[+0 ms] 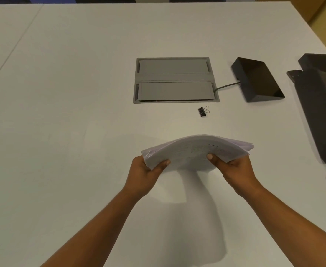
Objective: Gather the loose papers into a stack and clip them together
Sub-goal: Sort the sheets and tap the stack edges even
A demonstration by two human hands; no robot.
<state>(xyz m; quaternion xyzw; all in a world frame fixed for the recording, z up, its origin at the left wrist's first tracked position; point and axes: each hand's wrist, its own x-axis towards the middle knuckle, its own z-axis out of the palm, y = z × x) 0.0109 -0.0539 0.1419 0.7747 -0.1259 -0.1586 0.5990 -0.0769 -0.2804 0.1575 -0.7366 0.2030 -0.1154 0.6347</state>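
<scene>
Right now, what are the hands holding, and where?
Both hands, left hand and right hand, grip the bowed white paper stack at its near corners.

Soft, even light falls from overhead on the white table, and my arms and the papers throw a pale grey shadow toward me. The black wedge carries a dull sheen, no hard glare. The wide lens bows the table's edges, and the far right items smear slightly.
</scene>
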